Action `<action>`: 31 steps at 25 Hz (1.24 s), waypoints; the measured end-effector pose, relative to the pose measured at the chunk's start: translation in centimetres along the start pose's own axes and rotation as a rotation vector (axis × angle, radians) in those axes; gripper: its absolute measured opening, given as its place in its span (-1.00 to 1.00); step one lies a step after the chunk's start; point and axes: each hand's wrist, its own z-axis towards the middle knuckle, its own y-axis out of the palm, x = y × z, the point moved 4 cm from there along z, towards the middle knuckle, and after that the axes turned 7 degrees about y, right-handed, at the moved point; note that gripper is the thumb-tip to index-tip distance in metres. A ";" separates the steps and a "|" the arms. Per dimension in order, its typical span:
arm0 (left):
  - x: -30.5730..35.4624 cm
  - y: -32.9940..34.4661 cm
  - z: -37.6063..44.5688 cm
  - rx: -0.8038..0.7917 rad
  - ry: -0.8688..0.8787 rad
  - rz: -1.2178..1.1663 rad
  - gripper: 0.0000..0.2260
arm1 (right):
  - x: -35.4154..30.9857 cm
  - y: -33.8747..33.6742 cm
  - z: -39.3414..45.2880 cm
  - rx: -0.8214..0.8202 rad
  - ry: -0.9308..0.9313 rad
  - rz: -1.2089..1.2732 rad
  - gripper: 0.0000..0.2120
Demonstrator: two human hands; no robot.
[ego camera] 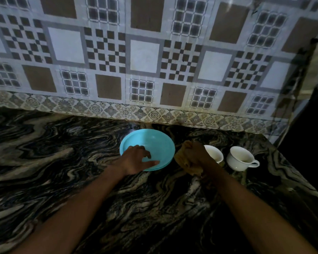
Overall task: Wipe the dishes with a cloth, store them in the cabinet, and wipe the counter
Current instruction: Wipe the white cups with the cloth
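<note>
A stack of turquoise plates lies on the dark marbled counter, close to the wall. My left hand reaches over the near rim of the top plate, fingers spread and touching its inner surface. My right hand grips a bunched tan cloth just right of the plates. Two white cups stand further right: one is partly hidden behind my right hand, the other has its handle pointing right.
A patterned tiled wall rises directly behind the dishes. The counter ends at a dark gap on the far right. The light is dim.
</note>
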 end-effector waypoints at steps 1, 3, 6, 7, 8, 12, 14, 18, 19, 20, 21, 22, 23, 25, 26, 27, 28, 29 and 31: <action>1.3 0.3 0.6 -0.003 0.003 -0.015 -0.34 | 0.1 -0.9 -0.1 0.004 -0.025 0.023 -0.77; 4.1 1.2 2.2 0.005 0.038 -0.042 -0.35 | 0.7 -2.9 -0.7 0.018 -0.036 0.046 -0.82; 7.7 3.3 4.4 -0.059 0.042 -0.077 -0.48 | 3.1 -5.8 -1.2 0.054 0.057 0.097 -0.70; 8.5 4.1 5.2 -0.079 0.033 -0.090 -0.40 | 3.9 -6.7 -1.2 0.069 0.085 0.139 -0.68; 9.3 4.8 5.8 -0.088 0.034 -0.100 -0.31 | 4.6 -7.7 -1.5 0.092 0.102 0.165 -0.67; 12.5 7.8 8.1 -0.108 -0.058 -0.237 -0.47 | 8.3 -11.6 -3.2 0.099 0.214 0.341 -0.74; 13.4 9.5 9.1 -0.101 -0.066 -0.328 -0.47 | 10.0 -12.2 -3.1 0.082 0.257 0.462 -0.69; 12.5 11.9 10.9 -0.033 -0.245 -0.404 -0.61 | 12.7 -12.4 -2.9 0.078 0.275 0.665 -0.67; 12.7 12.2 10.9 -0.045 -0.322 -0.481 -0.64 | 12.9 -12.6 -3.2 0.075 0.295 0.717 -0.70; 13.0 12.6 10.7 -0.069 -0.409 -0.598 -0.67 | 13.2 -12.7 -3.3 0.073 0.308 0.755 -0.71; 13.5 13.0 10.3 -0.128 -0.521 -0.718 -0.70 | 13.5 -12.7 -3.2 0.066 0.317 0.780 -0.72; 14.1 13.3 9.8 -0.185 -0.617 -0.828 -0.74 | 13.8 -12.6 -3.0 0.056 0.326 0.788 -0.72; 14.6 13.5 9.3 -0.201 -0.684 -0.909 -0.76 | 13.9 -12.5 -2.9 0.053 0.329 0.789 -0.70; 14.9 13.9 8.8 -0.097 -0.744 -1.002 -0.78 | 13.9 -12.2 -2.3 0.030 0.319 0.825 -0.68; 15.0 13.8 8.4 -0.015 -0.747 -1.022 -0.80 | 13.7 -12.1 -2.2 0.041 0.312 0.818 -0.69; 15.1 13.4 7.9 0.070 -0.735 -1.013 -0.84 | 13.6 -12.0 -2.0 0.057 0.299 0.799 -0.69; 15.1 12.9 7.2 0.146 -0.712 -0.980 -0.86 | 13.5 -11.7 -1.9 0.056 0.286 0.777 -0.69; 15.3 12.1 6.5 0.206 -0.689 -0.943 -0.83 | 13.1 -11.4 -2.0 0.047 0.265 0.758 -0.68; 16.2 10.4 5.2 0.287 -0.638 -0.905 -0.74 | 12.5 -10.8 -2.8 0.011 0.250 0.750 -0.73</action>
